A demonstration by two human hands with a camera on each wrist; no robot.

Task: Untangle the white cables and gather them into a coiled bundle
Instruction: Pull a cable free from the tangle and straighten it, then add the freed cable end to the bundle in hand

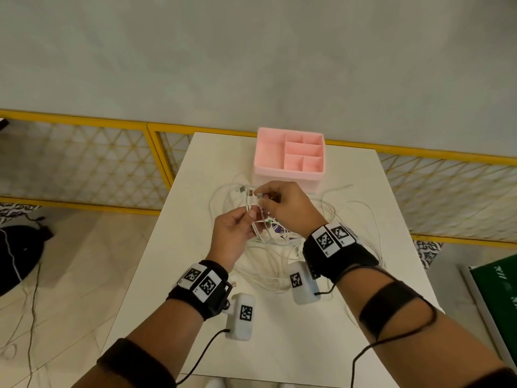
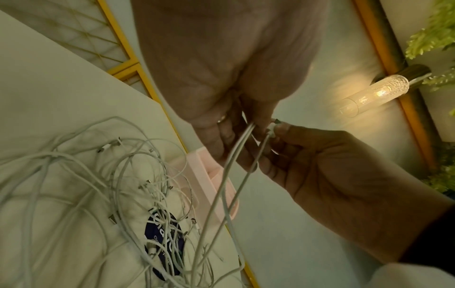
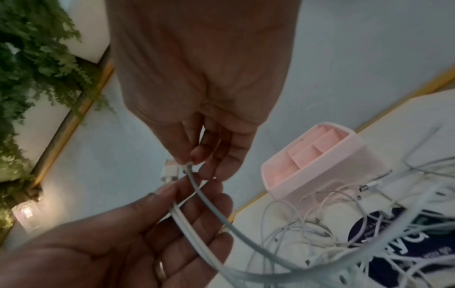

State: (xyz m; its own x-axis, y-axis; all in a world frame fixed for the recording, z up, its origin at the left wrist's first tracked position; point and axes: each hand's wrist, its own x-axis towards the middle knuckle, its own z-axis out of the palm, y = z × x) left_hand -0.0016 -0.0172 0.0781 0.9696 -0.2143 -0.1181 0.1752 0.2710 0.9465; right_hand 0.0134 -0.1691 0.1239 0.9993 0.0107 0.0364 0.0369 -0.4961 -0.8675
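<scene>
Fingers point(image 1: 253, 214) pinch tangled white cables point(image 1: 279, 247), plugs bunched.

I see white cables point(image 1: 282, 264) on a cream table point(image 1: 279, 345), a pink organiser point(image 1: 289, 152), a yellow lattice fence point(image 1: 84, 155), and black-and-white patterned wrist markers point(image 1: 326, 240).

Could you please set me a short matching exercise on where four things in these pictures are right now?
Things:
1. pink organizer
2. cable tangle
3. left hand
4. round dark sticker

Places or states:
A. under the tangle
B. pinching cable strands, plugs up
C. at the table's far edge
D. spread on the table

Pairs: 1-C, 2-D, 3-B, 4-A
</scene>
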